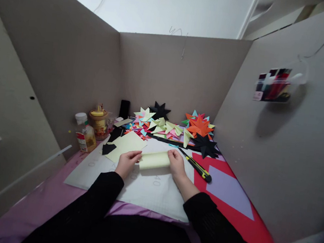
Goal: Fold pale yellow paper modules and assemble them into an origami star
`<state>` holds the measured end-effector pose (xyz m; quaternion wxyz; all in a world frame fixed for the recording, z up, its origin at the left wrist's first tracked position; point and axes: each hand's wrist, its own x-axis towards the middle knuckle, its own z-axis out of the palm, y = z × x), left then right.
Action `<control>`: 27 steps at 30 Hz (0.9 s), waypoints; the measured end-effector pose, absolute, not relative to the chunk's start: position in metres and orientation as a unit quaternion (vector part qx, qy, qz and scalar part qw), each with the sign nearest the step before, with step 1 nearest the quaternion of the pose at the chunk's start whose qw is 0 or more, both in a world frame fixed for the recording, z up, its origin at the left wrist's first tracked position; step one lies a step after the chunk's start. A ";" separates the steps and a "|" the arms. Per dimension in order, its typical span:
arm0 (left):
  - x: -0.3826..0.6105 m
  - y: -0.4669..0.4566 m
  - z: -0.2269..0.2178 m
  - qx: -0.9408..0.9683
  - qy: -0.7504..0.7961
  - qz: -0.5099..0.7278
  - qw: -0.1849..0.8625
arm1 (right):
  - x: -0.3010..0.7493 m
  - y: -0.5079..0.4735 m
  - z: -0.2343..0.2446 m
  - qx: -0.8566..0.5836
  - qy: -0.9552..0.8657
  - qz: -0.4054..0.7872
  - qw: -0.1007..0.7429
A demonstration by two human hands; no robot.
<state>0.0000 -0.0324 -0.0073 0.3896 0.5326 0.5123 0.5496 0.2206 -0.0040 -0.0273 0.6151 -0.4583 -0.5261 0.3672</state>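
A pale yellow sheet of paper [154,161], bent over into a long narrow shape, is held between my two hands above the white cutting mat [141,192]. My left hand [127,163] pinches its left end, and my right hand [177,163] pinches the upper right corner. Just left of my left hand lie flat pale yellow sheets [128,145], with a small black paper piece [108,149] by them. A yellow and black utility knife [197,166] rests to the right of my right hand.
Folded paper stars stand at the back, among them an orange star [199,125] and a black star [205,145]. Red paper [222,207] and a lilac sheet [228,191] lie right. A glue bottle [85,133] and a jar [98,123] stand left. Grey panels [179,76] enclose the table.
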 end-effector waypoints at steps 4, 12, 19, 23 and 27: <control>0.001 -0.032 -0.008 0.539 0.505 0.539 0.406 | 0.219 -0.004 -0.027 -0.468 -0.522 0.344 0.625; 0.001 -0.034 -0.008 0.552 0.508 0.519 0.410 | 0.219 -0.004 -0.028 -0.490 -0.528 0.314 0.619; 0.003 -0.038 -0.004 0.573 0.514 0.502 0.394 | 0.218 -0.004 -0.028 -0.501 -0.530 0.304 0.613; 0.003 -0.037 -0.007 0.578 0.513 0.499 0.392 | 0.218 -0.003 -0.029 -0.505 -0.535 0.298 0.608; 0.000 -0.032 -0.012 0.577 0.529 0.496 0.377 | 0.222 -0.004 -0.025 -0.525 -0.558 0.259 0.589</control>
